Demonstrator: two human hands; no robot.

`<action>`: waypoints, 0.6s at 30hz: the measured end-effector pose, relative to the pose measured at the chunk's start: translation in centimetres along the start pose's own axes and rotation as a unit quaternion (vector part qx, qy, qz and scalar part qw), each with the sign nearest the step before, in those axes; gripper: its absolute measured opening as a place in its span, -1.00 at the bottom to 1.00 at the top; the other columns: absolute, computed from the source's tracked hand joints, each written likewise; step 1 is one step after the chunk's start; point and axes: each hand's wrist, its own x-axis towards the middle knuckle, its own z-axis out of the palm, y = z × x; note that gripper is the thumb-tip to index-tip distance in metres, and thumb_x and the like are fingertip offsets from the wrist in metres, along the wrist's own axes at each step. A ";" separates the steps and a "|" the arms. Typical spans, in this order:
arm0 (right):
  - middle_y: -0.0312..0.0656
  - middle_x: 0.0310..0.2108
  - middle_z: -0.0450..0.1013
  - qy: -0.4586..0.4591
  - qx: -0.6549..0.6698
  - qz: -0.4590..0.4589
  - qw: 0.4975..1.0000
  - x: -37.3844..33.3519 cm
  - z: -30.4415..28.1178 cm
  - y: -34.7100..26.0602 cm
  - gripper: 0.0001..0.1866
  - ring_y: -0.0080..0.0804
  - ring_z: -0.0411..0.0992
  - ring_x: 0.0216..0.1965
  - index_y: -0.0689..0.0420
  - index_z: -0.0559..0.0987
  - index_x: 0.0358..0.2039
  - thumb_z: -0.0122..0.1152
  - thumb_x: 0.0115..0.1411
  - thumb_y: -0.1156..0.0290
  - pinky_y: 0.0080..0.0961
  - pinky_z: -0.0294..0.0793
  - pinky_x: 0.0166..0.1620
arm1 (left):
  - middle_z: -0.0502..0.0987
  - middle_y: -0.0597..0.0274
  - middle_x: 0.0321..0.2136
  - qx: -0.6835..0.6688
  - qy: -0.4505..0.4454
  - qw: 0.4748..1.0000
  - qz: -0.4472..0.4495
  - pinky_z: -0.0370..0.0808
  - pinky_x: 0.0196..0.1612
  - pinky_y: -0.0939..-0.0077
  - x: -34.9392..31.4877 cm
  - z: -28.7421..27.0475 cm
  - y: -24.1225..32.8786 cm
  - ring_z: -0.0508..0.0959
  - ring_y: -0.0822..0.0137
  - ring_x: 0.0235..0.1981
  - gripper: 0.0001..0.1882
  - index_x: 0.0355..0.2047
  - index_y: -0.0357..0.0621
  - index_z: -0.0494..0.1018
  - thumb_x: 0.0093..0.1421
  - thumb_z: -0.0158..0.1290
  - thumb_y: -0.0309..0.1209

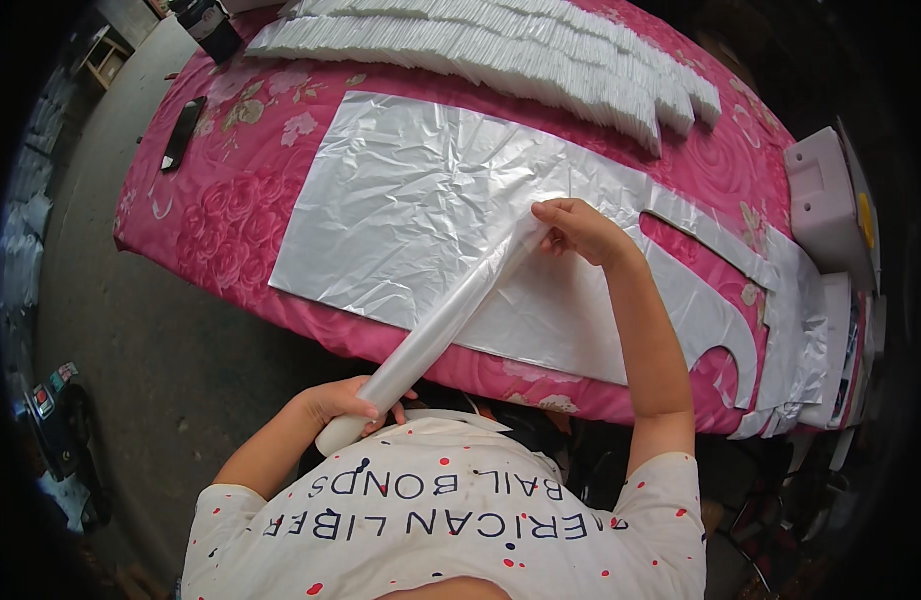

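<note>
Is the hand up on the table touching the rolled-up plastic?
Touching. In the head view the right hand pinches the top end of the rolled plastic, with no gap between fingers and roll; the left hand grips its lower end.

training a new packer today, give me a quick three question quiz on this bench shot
1. True or false: the left hand grips the lower end of the rolled translucent plastic bag.
2. What does the right hand pinch? A) the black flat device B) the roll's upper end C) the white box
3. Fill in: the flat silvery plastic vest bag lies on a ____ floral cloth.

Key: 1 true; 2 B; 3 pink.
</note>
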 end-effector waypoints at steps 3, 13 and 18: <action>-0.34 -0.57 0.41 0.010 0.019 0.041 0.999 -0.3 -0.2 -0.7 -0.58 -0.63 0.38 -0.58 0.14 0.46 -0.39 0.02 0.20 -0.02 -0.69 0.32 -0.51 | 0.50 0.08 -0.30 0.048 0.020 0.999 0.003 0.44 -0.46 0.61 -0.3 0.5 0.3 0.45 0.48 -0.58 -0.24 0.05 -0.31 0.20 -0.15 0.25 -0.31; -0.44 -0.57 0.36 -0.030 -0.079 -0.022 0.996 -0.9 -0.6 -0.6 -0.64 -0.72 0.31 -0.57 0.13 0.51 -0.40 0.33 -0.01 0.10 -0.76 0.25 -0.50 | 0.49 0.13 -0.29 0.154 0.126 0.980 0.007 0.46 -0.36 0.59 -0.9 2.4 0.6 0.46 0.49 -0.49 -0.34 0.04 -0.26 0.18 -0.10 0.14 -0.42; -0.41 -0.63 0.37 -0.050 -0.053 -0.068 0.995 -0.1 -0.1 0.9 -0.73 -0.71 0.28 -0.60 0.14 0.53 -0.53 0.35 0.00 0.21 -0.74 0.23 -0.52 | 0.49 0.10 -0.30 0.091 0.067 0.994 -0.001 0.45 -0.41 0.59 -0.9 1.3 0.4 0.45 0.48 -0.55 -0.31 0.02 -0.30 0.21 -0.13 0.21 -0.35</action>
